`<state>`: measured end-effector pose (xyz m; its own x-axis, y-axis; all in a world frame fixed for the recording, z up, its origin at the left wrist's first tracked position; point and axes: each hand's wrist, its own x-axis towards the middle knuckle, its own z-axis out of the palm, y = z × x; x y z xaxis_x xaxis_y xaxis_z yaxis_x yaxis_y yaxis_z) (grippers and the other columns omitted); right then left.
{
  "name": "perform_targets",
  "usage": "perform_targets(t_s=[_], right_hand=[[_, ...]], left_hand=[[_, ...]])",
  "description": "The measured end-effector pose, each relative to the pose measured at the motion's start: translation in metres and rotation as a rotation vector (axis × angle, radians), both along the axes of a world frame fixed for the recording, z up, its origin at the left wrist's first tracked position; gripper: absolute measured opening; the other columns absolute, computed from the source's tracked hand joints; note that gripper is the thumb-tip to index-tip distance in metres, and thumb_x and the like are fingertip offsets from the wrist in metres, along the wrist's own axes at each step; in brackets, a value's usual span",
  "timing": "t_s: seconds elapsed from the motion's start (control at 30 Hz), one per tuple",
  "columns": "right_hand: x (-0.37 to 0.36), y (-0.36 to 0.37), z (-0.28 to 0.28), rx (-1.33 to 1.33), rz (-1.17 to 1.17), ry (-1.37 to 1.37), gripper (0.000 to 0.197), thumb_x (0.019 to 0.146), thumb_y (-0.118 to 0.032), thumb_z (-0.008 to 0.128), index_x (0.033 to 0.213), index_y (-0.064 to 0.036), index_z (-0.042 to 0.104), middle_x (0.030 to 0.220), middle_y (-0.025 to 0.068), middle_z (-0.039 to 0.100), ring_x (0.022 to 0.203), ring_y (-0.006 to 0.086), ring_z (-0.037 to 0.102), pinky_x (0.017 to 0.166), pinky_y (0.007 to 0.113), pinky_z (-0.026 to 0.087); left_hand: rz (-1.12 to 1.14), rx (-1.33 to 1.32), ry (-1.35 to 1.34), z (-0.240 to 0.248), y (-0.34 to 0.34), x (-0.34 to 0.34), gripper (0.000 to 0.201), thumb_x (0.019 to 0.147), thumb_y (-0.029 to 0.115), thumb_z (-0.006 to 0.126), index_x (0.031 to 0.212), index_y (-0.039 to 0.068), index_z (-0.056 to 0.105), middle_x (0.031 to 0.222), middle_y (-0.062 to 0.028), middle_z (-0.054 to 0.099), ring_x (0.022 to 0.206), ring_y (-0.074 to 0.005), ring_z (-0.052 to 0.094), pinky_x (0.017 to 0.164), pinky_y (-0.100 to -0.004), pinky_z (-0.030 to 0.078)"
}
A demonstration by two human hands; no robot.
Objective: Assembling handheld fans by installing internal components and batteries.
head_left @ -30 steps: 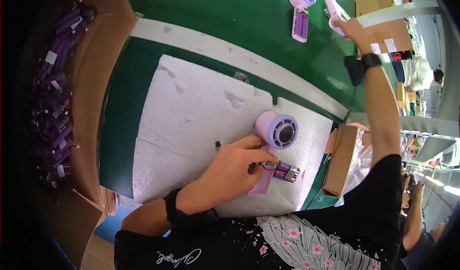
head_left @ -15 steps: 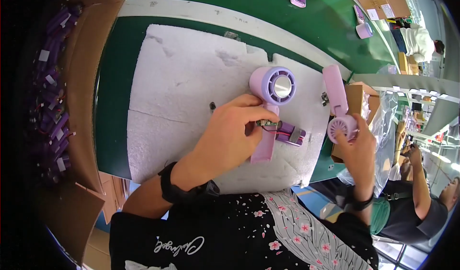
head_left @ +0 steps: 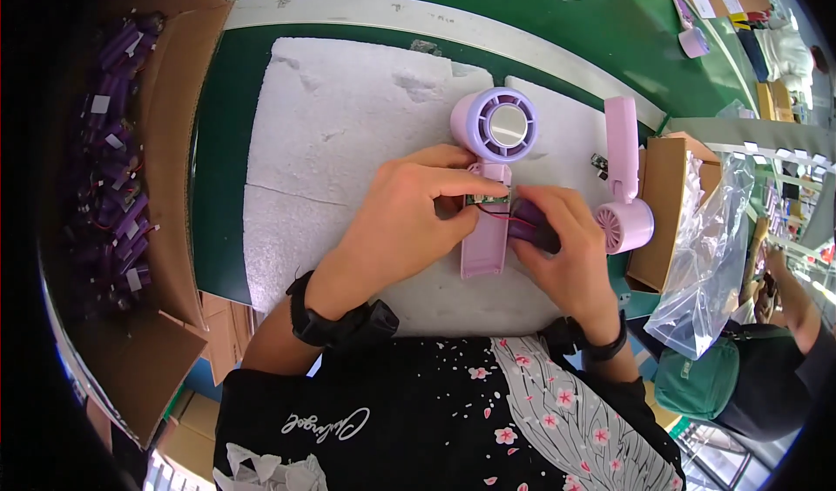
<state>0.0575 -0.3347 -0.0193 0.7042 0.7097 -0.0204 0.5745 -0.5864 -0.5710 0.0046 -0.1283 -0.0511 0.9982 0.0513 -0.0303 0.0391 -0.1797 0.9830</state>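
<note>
A pink handheld fan with a lilac head (head_left: 496,125) lies on the white foam sheet (head_left: 322,125), its handle shell (head_left: 483,254) opened toward me. My left hand (head_left: 392,212) pinches a small green circuit board (head_left: 488,199) at the top of that shell. Red and black wires run from the board to a purple battery pack (head_left: 533,227). My right hand (head_left: 566,247) grips this pack just right of the shell, covering part of it. Farther right rests a second pink fan (head_left: 623,169), untouched.
At the left stands a cardboard box (head_left: 178,142) full of purple battery packs (head_left: 117,160). An open carton (head_left: 666,203) and clear plastic bag (head_left: 705,291) are at the right. Small dark parts (head_left: 599,165) lie near the second fan. A co-worker (head_left: 766,360) is at far right.
My right hand has let go of the second fan, now lying at the right, and moved left to take hold of the battery pack. My left hand keeps the circuit board, now against the shell.
</note>
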Motion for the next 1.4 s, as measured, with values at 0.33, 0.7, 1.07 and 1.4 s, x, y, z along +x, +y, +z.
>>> perform_targets(t_s=[0.33,0.7,1.07,1.4], right_hand=[[0.002,-0.013,0.017,0.358,-0.180,1.362,0.084,0.074,0.002,0.072,0.144,-0.0082,0.027,0.103,0.0131,0.063,0.099,0.0290,0.064,0.080,0.038,0.055],[-0.009,-0.025,0.013,0.463,-0.019,1.310,0.088,0.064,-0.005,0.081,0.139,-0.0042,0.035,0.118,0.0146,0.050,0.104,0.0303,0.060,0.085,0.040,0.051],[0.005,-0.009,0.013,0.193,0.209,0.387,0.071,0.055,-0.015,0.086,0.119,-0.0042,0.057,0.117,0.0125,0.057,0.107,0.0307,0.055,0.090,0.038,0.046],[0.000,0.001,0.002,0.181,0.254,0.148,0.065,0.055,-0.008,0.085,0.114,-0.0016,0.057,0.117,0.0151,0.057,0.106,0.0346,0.054,0.089,0.042,0.047]], left_hand=[[-0.017,0.092,-0.108,-0.001,0.003,0.002,0.030,0.069,-0.002,0.068,0.097,0.008,0.074,0.100,-0.0152,0.067,0.082,-0.0273,0.067,0.070,-0.0307,0.055],[-0.032,0.193,-0.207,0.001,0.002,0.002,0.026,0.069,0.006,0.074,0.095,0.007,0.074,0.093,-0.0138,0.066,0.078,-0.0274,0.067,0.068,-0.0324,0.055],[-0.083,0.238,-0.203,0.004,0.002,0.000,0.030,0.070,0.000,0.074,0.100,0.007,0.073,0.095,-0.0149,0.066,0.078,-0.0273,0.068,0.066,-0.0313,0.054],[-0.117,0.295,-0.301,0.004,0.005,0.002,0.022,0.079,0.004,0.065,0.101,0.002,0.070,0.089,-0.0162,0.063,0.076,-0.0323,0.064,0.066,-0.0370,0.053]])
